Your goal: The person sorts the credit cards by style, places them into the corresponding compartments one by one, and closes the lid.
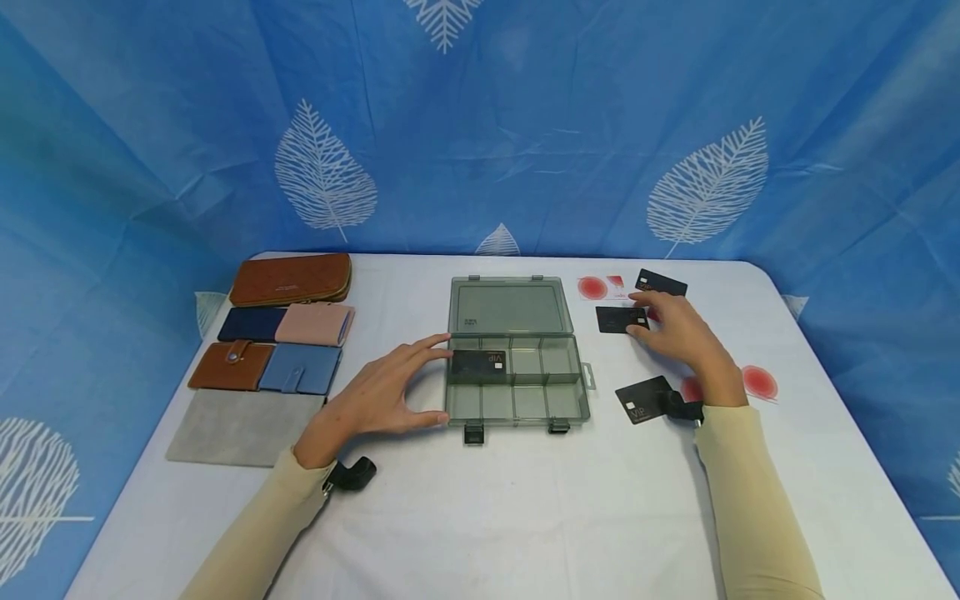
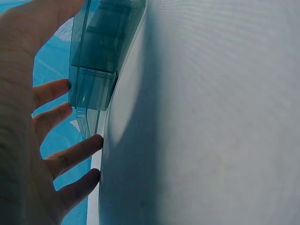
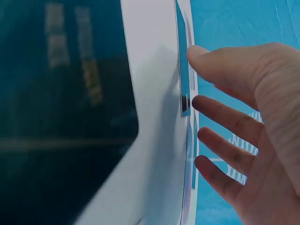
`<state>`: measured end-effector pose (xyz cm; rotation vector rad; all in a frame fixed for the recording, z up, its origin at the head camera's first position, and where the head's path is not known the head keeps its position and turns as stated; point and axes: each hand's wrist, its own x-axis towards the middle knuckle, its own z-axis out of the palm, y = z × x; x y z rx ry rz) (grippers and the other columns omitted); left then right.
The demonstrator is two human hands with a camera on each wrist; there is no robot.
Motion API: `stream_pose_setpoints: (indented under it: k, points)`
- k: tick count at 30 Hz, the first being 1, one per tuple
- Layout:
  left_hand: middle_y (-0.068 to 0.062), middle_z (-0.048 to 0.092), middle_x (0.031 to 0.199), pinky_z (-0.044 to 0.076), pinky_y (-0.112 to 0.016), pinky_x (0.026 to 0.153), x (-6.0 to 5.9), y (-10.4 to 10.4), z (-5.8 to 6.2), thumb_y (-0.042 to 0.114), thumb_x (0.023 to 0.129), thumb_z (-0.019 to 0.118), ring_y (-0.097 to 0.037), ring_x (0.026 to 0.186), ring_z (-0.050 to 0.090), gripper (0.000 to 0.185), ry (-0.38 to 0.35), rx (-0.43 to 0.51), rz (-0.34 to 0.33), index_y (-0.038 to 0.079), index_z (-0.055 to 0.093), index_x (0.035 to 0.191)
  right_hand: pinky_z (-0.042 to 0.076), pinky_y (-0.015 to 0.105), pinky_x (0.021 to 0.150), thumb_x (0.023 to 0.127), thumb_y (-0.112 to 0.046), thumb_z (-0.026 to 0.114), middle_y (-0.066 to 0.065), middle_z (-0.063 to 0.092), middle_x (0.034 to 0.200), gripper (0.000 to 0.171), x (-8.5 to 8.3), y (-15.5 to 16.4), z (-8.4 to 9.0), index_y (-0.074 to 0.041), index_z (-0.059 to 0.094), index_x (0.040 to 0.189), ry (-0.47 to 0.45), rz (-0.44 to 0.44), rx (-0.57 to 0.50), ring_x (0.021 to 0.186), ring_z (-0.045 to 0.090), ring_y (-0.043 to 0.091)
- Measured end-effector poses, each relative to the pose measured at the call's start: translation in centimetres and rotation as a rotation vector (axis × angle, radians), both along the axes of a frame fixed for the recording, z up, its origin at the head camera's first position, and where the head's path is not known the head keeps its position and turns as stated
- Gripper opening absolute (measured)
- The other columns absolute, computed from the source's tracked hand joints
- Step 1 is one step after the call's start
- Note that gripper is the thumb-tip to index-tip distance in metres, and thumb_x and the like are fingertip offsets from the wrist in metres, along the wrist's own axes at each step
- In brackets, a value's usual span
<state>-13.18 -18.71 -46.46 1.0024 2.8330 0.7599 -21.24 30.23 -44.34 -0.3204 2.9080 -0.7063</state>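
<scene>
A translucent grey-green divided box (image 1: 535,406) lies with its lid (image 1: 510,306) folded back. Inside its upper left part is a black VIP card (image 1: 477,362). My left hand (image 1: 382,393) is at the box's left side, fingers spread, with fingertips and thumb right at its edge. Over the cards on the right hovers my right hand (image 1: 678,333), thumb and forefinger apart at the right end of a flat black card (image 1: 618,319). In the right wrist view, the thumb and fingers stand close to that card's edge (image 3: 183,93).
Another black card (image 1: 662,282) lies behind, and a black VIP card (image 1: 641,400) is near the right wrist. Red-and-white cards (image 1: 759,382) lie around them. Left stand a brown zip wallet (image 1: 291,280), a pink wallet (image 1: 313,323), a blue wallet (image 1: 300,365) and a grey pouch (image 1: 240,427).
</scene>
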Motion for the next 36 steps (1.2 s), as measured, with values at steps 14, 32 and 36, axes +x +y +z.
stream_pose_setpoints:
  k: [14, 32, 36]
  points:
    - [0.004, 0.031, 0.176, 0.049, -0.067, 0.107, -0.04, 0.00, 0.18, 0.066, 0.085, 0.082, -0.033, 0.153, 0.045, 0.093, -0.018, -0.001, 0.008, 0.022, 0.052, 0.161, 0.038, 0.070, 0.114, 0.097, -0.025, 0.082, 0.031, 0.059, 0.135, 0.067, -0.19, 0.51, -0.12, 0.002, 0.055, 0.152, -0.024, 0.017, 0.036, 0.130, 0.047, 0.050]
    - [0.005, 0.029, 0.177, 0.046, -0.068, 0.110, -0.11, -0.10, 0.31, 0.066, 0.086, 0.082, -0.032, 0.155, 0.042, 0.092, -0.039, -0.007, 0.007, 0.025, 0.050, 0.161, 0.042, 0.067, 0.101, 0.092, -0.026, 0.089, 0.033, 0.059, 0.125, 0.066, 0.18, 0.97, -0.03, 0.005, 0.063, 0.143, -0.021, 0.045, 0.038, 0.121, 0.043, 0.050]
    - [0.005, 0.029, 0.177, 0.047, -0.067, 0.109, -0.20, -0.15, 0.30, 0.066, 0.086, 0.081, -0.031, 0.155, 0.042, 0.091, -0.038, -0.003, 0.002, 0.025, 0.050, 0.161, 0.046, 0.066, 0.099, 0.092, -0.024, 0.089, 0.032, 0.060, 0.126, 0.065, 0.11, 0.88, 0.21, 0.002, 0.060, 0.145, -0.035, 0.037, 0.012, 0.118, 0.047, 0.048]
